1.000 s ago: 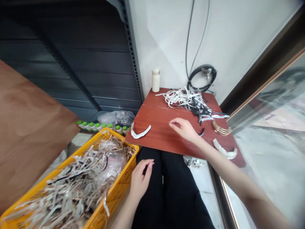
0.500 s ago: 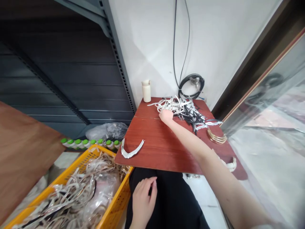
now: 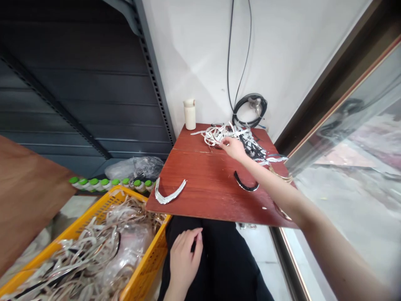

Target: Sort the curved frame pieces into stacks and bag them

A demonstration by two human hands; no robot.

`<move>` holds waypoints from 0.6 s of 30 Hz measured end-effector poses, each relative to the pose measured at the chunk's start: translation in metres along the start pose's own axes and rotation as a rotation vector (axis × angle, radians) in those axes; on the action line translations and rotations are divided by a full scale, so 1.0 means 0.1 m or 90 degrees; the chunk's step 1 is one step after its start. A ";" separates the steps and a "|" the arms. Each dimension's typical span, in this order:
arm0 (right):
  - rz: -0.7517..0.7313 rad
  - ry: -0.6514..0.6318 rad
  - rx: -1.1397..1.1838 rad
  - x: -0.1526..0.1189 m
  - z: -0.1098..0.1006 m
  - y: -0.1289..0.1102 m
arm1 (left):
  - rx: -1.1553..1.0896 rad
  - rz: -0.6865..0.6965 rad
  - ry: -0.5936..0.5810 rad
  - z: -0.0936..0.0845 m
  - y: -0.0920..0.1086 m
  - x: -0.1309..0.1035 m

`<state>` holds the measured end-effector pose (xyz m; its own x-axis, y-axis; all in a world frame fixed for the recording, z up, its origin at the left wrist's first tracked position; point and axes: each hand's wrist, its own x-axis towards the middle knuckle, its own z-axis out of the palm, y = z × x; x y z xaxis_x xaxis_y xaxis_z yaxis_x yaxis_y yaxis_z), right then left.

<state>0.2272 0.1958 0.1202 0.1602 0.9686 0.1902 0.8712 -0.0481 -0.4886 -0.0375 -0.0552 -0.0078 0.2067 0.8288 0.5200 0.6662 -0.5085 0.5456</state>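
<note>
My right hand (image 3: 234,148) reaches over the reddish-brown tabletop (image 3: 200,175) to a tangled pile of white strips (image 3: 213,134). Thumb and forefinger pinch at the edge of the pile, on what looks like a white strip. Black-and-white strips (image 3: 252,146) lie just beyond that hand. On my lap rests my left hand (image 3: 186,257), loosely curved with no object in it. A U-shaped white bundle (image 3: 169,198) lies at the table's left front. Nearer the right side is a curved black piece (image 3: 244,185). My forearm partly hides some gold curved pieces (image 3: 285,179).
A yellow basket (image 3: 158,246) full of strips and plastic bags stands left of my legs. Behind it are green-capped bottles (image 3: 105,183). A cream bottle (image 3: 189,116) stands at the table's back left; a black cable coil (image 3: 238,119) rests against the wall.
My right hand has shifted slightly right and turned, its pinching fingers now visible. The forearm has moved off the curved black piece, which now shows. My left hand stays on my lap.
</note>
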 end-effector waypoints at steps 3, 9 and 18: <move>-0.183 -0.106 0.144 -0.23 -0.46 0.00 | -0.036 -0.020 0.026 -0.01 0.01 -0.02; -0.395 -0.531 0.070 -0.58 -0.98 -0.35 | -0.077 -0.060 0.059 0.01 0.07 0.05; -0.712 -0.412 -0.404 -1.43 0.24 -0.91 | 0.064 0.018 0.147 0.20 0.07 0.15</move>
<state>0.1137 0.0677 0.1172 -0.8181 0.5003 -0.2835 0.4795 0.8657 0.1439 -0.0151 -0.0415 -0.0088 0.0643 0.7333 0.6769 0.7332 -0.4949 0.4664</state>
